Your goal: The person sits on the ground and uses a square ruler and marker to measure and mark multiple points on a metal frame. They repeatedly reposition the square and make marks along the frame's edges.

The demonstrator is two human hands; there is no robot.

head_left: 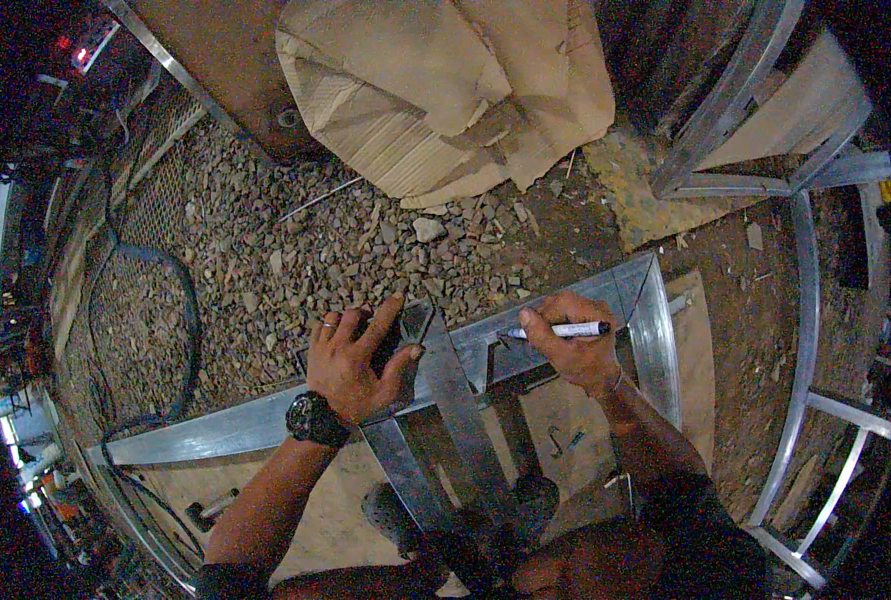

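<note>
My right hand [574, 345] grips a white marker pen [578, 329] with a dark end, its tip pointing left onto a long silver metal beam [221, 432]. A second metal bar [463, 400] crosses the beam, running toward my body. My left hand [358, 360] lies spread on the metal, left of that crossing, with fingers apart and a ring on one finger. Beside its fingertips is a small angular metal piece [418, 322], partly hidden by the hand. A dark watch [317, 419] sits on my left wrist.
Gravel [266, 240] covers the ground beyond the beam. Flattened cardboard [446, 90] lies at the far side. A black cable [194, 310] loops at left. A hammer [211, 508] rests on the near-left sheet. Metal frames [806, 300] stand at right.
</note>
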